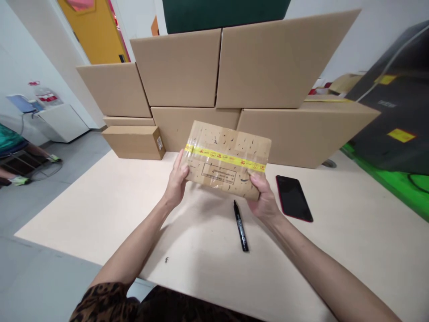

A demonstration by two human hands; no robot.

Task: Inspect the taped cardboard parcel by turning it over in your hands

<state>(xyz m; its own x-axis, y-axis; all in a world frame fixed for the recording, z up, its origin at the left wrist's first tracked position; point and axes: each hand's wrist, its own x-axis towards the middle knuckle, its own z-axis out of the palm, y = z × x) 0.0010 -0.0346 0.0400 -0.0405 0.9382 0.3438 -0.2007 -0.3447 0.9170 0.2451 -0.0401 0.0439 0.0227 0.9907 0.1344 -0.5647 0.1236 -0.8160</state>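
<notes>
I hold a small cardboard box (228, 158) above the table, tilted toward me. A yellow tape strip runs across it and black marks are scattered over its face. My left hand (176, 181) grips its left edge with fingers wrapped behind. My right hand (264, 197) grips its lower right corner, thumb on the front. A black marker (241, 226) lies on the pale table (100, 210) just below the box, between my wrists.
A black phone with a red rim (294, 197) lies to the right of my right hand. Several large cardboard boxes (275, 62) are stacked along the table's far edge, with a small one (134, 142) at the left. A person's legs show at far left.
</notes>
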